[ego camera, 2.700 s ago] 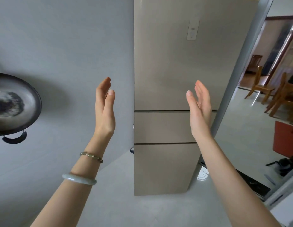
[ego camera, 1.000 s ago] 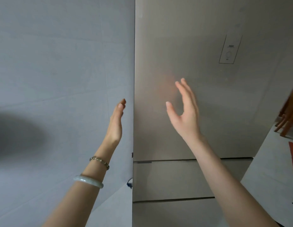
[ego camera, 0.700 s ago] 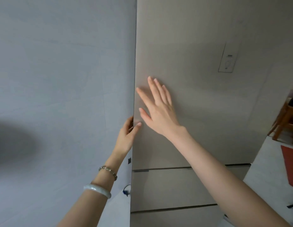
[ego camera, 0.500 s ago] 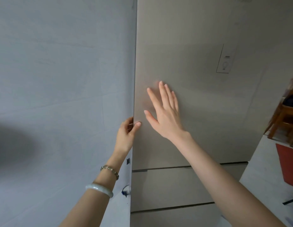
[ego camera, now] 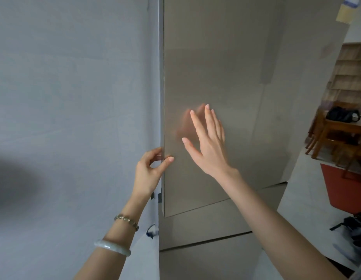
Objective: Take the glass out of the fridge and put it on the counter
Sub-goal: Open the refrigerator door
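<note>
No text, label, brand, number or sign can be read anywhere in the view. The one candidate is a yellowish note (ego camera: 346,11) with a blue strip at its top, stuck at the far upper right by the fridge (ego camera: 216,67); any writing on it is too small and blurred to make out. The fridge door itself shows a plain, unmarked face.
</note>
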{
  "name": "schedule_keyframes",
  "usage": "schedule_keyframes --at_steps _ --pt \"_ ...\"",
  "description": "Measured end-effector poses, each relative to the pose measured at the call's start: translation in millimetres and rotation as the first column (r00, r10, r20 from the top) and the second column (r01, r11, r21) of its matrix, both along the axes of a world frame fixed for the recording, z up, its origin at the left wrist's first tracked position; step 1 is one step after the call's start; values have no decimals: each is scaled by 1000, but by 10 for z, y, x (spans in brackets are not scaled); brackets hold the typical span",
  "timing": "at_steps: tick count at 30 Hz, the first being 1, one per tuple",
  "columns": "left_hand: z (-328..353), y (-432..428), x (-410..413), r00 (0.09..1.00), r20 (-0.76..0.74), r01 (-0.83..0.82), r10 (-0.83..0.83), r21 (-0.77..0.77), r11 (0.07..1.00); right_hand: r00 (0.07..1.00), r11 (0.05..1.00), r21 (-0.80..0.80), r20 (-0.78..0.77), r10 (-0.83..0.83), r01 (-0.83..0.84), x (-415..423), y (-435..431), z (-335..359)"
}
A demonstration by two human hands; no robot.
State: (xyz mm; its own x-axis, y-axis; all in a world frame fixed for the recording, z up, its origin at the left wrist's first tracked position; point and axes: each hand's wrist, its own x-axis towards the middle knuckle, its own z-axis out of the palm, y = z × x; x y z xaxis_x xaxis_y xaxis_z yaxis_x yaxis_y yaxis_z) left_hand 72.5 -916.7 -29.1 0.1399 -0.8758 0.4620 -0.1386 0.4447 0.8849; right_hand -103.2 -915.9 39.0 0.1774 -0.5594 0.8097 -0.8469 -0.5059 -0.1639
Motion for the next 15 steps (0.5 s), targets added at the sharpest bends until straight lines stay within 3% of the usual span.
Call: schedule_keyframes --at_steps 8,15 --pt "10 533 -224 999 -37 9 -13 -100 995 995 998 -8 76 62 -61 -152 492 -82" --pt "-55 1022 -576 995 -94 -56 44 -125 991 991 991 20 33 130 -131 -515 932 -136"
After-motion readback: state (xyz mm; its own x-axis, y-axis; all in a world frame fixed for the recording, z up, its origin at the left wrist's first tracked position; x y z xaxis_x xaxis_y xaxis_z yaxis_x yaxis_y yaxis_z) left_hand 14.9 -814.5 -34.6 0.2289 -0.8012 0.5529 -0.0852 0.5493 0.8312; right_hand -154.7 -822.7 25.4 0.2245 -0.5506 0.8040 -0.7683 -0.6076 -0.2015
